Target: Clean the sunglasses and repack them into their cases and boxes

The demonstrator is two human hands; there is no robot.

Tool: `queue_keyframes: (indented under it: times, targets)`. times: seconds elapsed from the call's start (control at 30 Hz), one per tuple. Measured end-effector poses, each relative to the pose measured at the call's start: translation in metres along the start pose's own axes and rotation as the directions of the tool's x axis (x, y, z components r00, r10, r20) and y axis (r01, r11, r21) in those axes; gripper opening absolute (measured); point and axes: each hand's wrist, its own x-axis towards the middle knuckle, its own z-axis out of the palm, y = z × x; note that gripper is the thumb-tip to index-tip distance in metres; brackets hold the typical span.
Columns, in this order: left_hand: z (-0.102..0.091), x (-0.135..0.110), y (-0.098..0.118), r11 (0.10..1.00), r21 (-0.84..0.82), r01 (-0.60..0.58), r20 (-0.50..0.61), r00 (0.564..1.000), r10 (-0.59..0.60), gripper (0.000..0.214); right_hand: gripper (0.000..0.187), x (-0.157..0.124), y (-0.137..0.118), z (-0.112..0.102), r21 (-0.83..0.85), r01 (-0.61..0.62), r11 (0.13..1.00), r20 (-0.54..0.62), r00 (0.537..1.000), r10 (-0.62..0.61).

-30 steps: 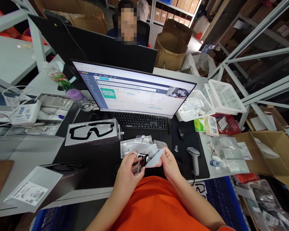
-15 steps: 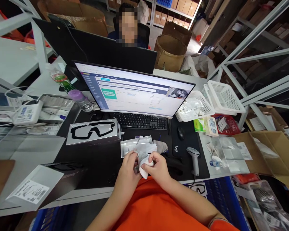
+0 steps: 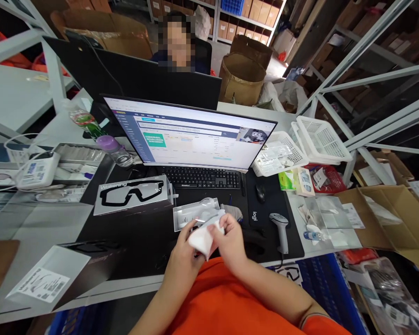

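Observation:
Between my hands is a white wiping cloth (image 3: 199, 238), or possibly a tissue, folded over something that I cannot make out. My left hand (image 3: 184, 251) is closed at its left side, with the fingertips partly hidden behind it. My right hand (image 3: 231, 239) pinches its right part between thumb and fingers. Just beyond them lies an open white box (image 3: 184, 215) with a printed inside and clear, shiny material at its right. A grey pouch-like item (image 3: 234, 211) rests beside that box, partly covered by my right hand.
A glasses box (image 3: 132, 195) lies left of the keyboard (image 3: 202, 178); another box (image 3: 52, 274) stands at the left front. On the right are a mouse (image 3: 260, 192), a barcode scanner (image 3: 280, 228) and white baskets (image 3: 321, 139). A person sits behind the monitor (image 3: 192, 135).
The white cloth is now spread wider and covers more of what is between my hands. My right hand has lifted slightly. The view has shifted a little.

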Motion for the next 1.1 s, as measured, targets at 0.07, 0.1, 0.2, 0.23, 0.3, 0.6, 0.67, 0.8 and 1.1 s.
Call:
queue_keyframes:
  times: [0.07, 0.1, 0.2, 0.23, 0.3, 0.6, 0.67, 0.8, 1.1]
  targets:
    - [0.002, 0.0, -0.001, 0.999, -0.008, 0.045, -0.056, 0.997, -0.045, 0.028, 0.035, -0.012, 0.008, 0.004, -0.125, 0.042, 0.991, 0.067, 0.997, -0.034]
    - [0.002, -0.001, -0.001, 0.999, -0.008, 0.052, -0.072, 0.996, -0.053, 0.026, 0.035, -0.015, 0.009, 0.005, -0.158, 0.045, 0.986, 0.084, 0.996, -0.032]
    - [0.0, -0.003, -0.001, 1.0, 0.001, 0.032, -0.056, 0.998, -0.031, 0.03, 0.045, -0.004, 0.0, 0.003, -0.065, -0.049, 0.997, 0.082, 0.995, 0.054]
    - [-0.002, -0.003, -0.001, 1.0, -0.002, 0.017, -0.038, 0.999, -0.017, 0.035, 0.05, 0.004, -0.007, 0.002, 0.027, -0.109, 0.994, 0.079, 0.991, 0.107]
    - [-0.007, -0.002, 0.0, 1.0, -0.005, -0.026, 0.005, 1.0, 0.026, 0.044, 0.061, 0.021, -0.023, -0.001, 0.221, -0.248, 0.943, 0.1, 0.968, 0.231]
    - [-0.017, 0.003, 0.0, 0.971, 0.236, -0.032, -0.116, 0.991, 0.061, 0.026, 0.062, 0.015, -0.015, -0.001, 0.236, -0.212, 0.948, 0.147, 0.972, 0.181]
    - [-0.015, 0.001, 0.0, 0.97, 0.241, -0.005, -0.182, 0.982, 0.051, 0.014, 0.055, 0.004, -0.003, -0.001, 0.051, -0.136, 0.989, 0.205, 0.971, 0.123]
    - [-0.011, 0.002, 0.0, 0.981, 0.185, -0.048, -0.185, 0.979, 0.083, 0.012, 0.049, -0.002, -0.001, -0.009, -0.126, -0.066, 0.99, 0.278, 0.955, 0.099]
    - [-0.015, 0.003, -0.001, 0.989, 0.036, -0.141, -0.263, 0.954, 0.145, 0.017, 0.05, 0.015, -0.033, -0.073, 0.018, 0.135, 0.991, -0.05, 0.99, -0.134]
